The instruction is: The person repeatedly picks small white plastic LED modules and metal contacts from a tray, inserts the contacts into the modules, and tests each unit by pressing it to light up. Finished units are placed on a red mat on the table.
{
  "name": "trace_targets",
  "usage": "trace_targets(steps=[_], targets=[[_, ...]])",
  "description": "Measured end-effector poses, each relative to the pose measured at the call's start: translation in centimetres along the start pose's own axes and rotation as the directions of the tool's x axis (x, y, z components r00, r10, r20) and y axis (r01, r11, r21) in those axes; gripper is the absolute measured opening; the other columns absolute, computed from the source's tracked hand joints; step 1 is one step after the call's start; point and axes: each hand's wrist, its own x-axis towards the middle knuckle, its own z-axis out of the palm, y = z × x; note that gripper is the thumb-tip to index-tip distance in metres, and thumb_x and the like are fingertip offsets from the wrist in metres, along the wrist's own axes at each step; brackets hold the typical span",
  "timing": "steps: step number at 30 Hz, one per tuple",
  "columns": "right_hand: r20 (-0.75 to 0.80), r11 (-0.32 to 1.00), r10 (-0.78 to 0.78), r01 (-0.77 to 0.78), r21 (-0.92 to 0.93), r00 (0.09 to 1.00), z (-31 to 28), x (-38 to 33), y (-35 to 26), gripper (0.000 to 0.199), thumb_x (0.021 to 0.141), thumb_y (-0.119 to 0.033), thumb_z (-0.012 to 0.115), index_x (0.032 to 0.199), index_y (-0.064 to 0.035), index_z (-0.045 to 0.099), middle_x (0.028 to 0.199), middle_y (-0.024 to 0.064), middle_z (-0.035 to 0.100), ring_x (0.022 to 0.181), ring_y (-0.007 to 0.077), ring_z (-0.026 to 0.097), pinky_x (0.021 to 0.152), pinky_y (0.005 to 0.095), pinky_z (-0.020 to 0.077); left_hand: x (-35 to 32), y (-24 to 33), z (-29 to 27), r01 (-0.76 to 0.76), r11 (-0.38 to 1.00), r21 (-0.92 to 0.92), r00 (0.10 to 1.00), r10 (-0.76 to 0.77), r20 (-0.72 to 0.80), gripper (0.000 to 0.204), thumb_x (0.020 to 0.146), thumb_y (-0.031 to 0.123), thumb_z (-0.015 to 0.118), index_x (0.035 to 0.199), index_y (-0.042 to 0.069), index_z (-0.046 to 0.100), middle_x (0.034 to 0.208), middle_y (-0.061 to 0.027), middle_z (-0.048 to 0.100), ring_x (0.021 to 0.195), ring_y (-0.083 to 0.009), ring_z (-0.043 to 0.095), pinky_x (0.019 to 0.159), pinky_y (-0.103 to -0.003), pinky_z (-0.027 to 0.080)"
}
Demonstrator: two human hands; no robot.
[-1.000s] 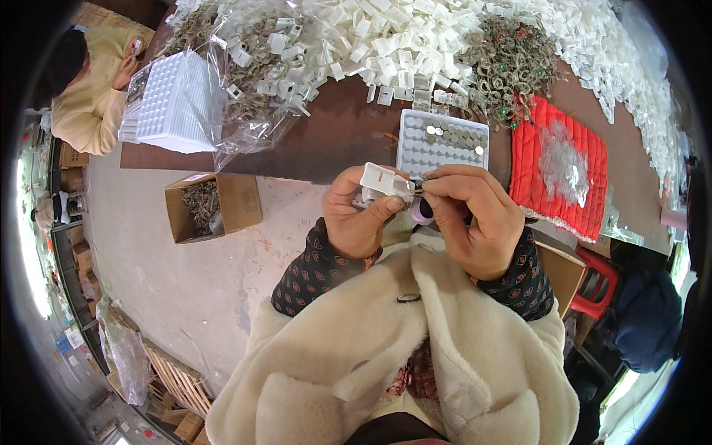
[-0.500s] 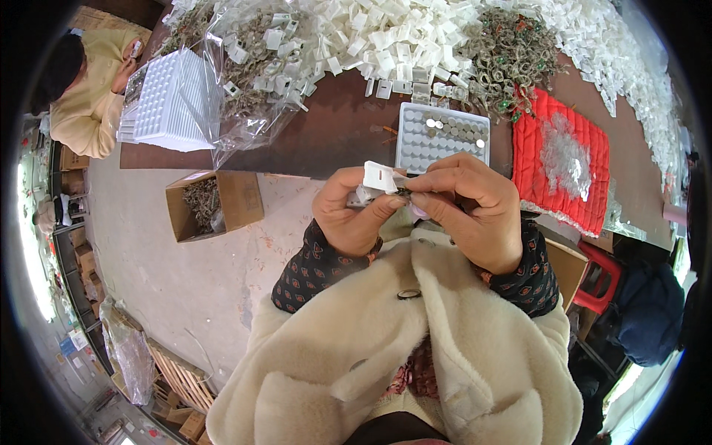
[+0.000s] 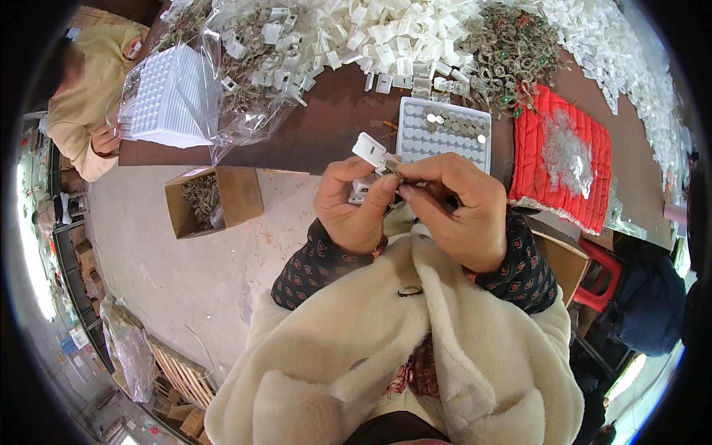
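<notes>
My left hand (image 3: 348,211) grips a small white plastic case (image 3: 368,150) between thumb and fingers, its flat slotted face tilted up. A second white plastic piece (image 3: 360,190) shows inside the curl of the same hand. Thumb and forefinger of my right hand (image 3: 471,211) are closed at the lower end of the case, around a thin, dark, wire-like bit that is mostly hidden. Just beyond my hands lies a white tray (image 3: 407,152) with round pockets, where several silver button cells (image 3: 463,127) sit in the far rows.
Heaps of white plastic cases (image 3: 400,33) and coiled wire bundles (image 3: 512,52) cover the far table. A red quilted pad (image 3: 530,156) bears clear plastic bits. At left are stacked white trays (image 3: 174,96), a cardboard box (image 3: 241,200) on the floor and a co-worker's hand (image 3: 105,139).
The white case has tipped up and slightly left in my left hand, and my right fingers have shifted a little left with it. The co-worker's hand has dropped beside the stacked trays.
</notes>
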Motion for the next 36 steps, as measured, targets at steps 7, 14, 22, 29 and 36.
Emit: trace_targets(steps=[7,14,22,29,36], targets=[[0.021,0.974,0.192,-0.193,0.116,0.981,0.7,0.0,0.1,0.018,0.087,0.007,0.062,0.103,0.0013,0.055,0.089,0.0015,0.062,0.072,0.0018,0.056,0.062,0.0181,0.045,-0.2,0.3,0.9,0.038,0.994,-0.101,0.996,-0.045,-0.07,0.025,0.089,-0.006,0.068,0.106,0.002,0.052,0.107,-0.0123,0.066,0.095,-0.0144,0.062,0.084,-0.028,0.052],[0.035,0.98,0.18,-0.182,0.076,0.983,0.8,0.2,-0.4,0.018,0.088,0.006,0.062,0.101,-0.0003,0.052,0.086,0.0004,0.06,0.066,0.0,0.052,0.055,0.0172,0.0408,-0.1,0.5,0.9,0.012,0.996,-0.087,0.997,-0.018,-0.07,0.025,0.089,-0.006,0.068,0.104,0.003,0.05,0.106,-0.0124,0.066,0.095,-0.015,0.062,0.085,-0.029,0.051],[0.055,0.956,0.248,-0.253,0.147,0.967,0.6,0.3,-0.5,0.02,0.085,0.008,0.063,0.098,-0.0023,0.051,0.087,-0.0005,0.057,0.067,-0.0009,0.049,0.056,0.0166,0.0394,-0.4,-0.2,0.1,-0.089,0.985,0.15,0.994,0.097,-0.045,0.025,0.089,-0.004,0.069,0.103,0.003,0.051,0.101,-0.0098,0.065,0.089,-0.0121,0.06,0.08,-0.026,0.048],[0.101,0.915,0.257,-0.276,0.293,0.961,0.9,0.5,0.5,0.023,0.085,0.009,0.063,0.1,-0.003,0.051,0.092,0.0002,0.057,0.077,0.002,0.053,0.067,0.018,0.0444,-0.4,0.0,0.3,-0.04,0.998,0.054,0.993,0.045,-0.108,0.023,0.092,-0.001,0.064,0.106,0.007,0.047,0.105,-0.0213,0.067,0.067,-0.0094,0.057,0.052,-0.02,0.044],[0.095,0.893,0.324,-0.337,0.299,0.941,0.9,0.5,0.3,0.026,0.085,0.007,0.066,0.104,-0.0029,0.052,0.092,0.0006,0.058,0.077,0.0028,0.056,0.068,0.0181,0.0461,0.0,-0.6,0.1,-0.176,0.962,0.206,0.98,0.192,-0.057,0.024,0.091,-0.002,0.066,0.105,0.006,0.048,0.106,-0.021,0.067,0.066,-0.0088,0.057,0.052,-0.019,0.045]])
